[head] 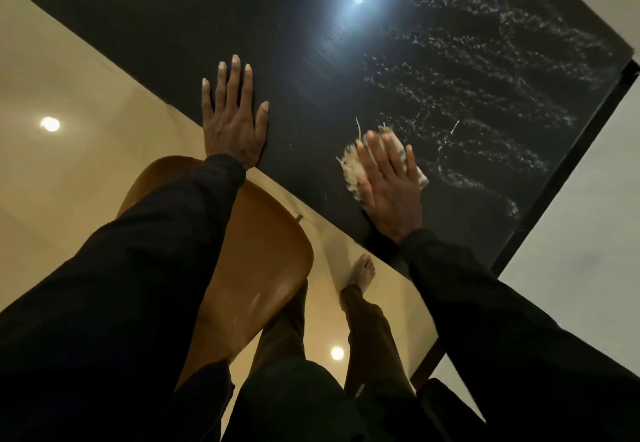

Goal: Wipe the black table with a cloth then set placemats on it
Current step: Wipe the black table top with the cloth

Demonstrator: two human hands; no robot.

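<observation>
I brace my left hand (232,119), fingers spread flat, on the near left edge of the black table (311,43) to steady my lean, while my right hand (389,178) presses the pale cloth (353,164) flat beside wet streaks (485,95) to the right.

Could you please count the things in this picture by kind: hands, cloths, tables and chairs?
Hands: 2, the left hand and the right hand
Cloth: 1, under the right hand
Black table: 1
Brown chair: 1
Total: 5
</observation>
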